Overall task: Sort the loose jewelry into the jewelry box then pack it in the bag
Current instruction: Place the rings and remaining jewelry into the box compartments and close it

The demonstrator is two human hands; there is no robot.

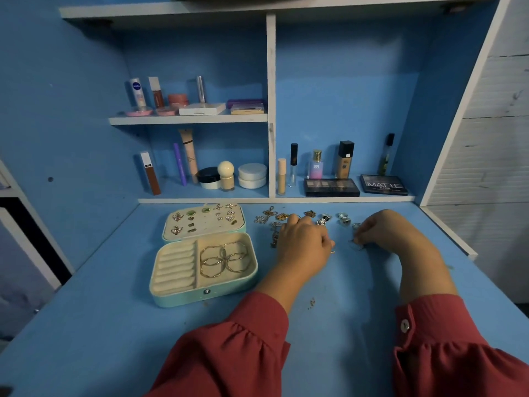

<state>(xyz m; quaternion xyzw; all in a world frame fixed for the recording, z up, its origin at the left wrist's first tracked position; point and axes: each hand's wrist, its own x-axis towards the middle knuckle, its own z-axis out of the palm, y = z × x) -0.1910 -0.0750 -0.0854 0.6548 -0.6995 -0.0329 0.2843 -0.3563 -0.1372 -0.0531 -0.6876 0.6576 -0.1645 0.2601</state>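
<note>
An open mint jewelry box (183, 299) lies on the blue desk at left. Its lid holds several earrings (177, 216). Its right compartment holds gold hoop bangles (224, 260), and the ring rolls at left are bare. Loose jewelry (282, 216) lies in a row along the back of the desk: chains, pendants and rings (343, 217). My left hand (303, 246) is curled over the chains, pinching a thin piece at its fingertips. My right hand (378, 229) pinches a small silvery piece (356, 245) on the desk. No bag is in view.
Cosmetics fill the shelves behind: bottles, tubes, jars, and two dark eyeshadow palettes (332, 187) at the desk's back edge. A small gold scrap (312, 302) lies near my left forearm. The desk's right edge (446, 224) is close to my right hand.
</note>
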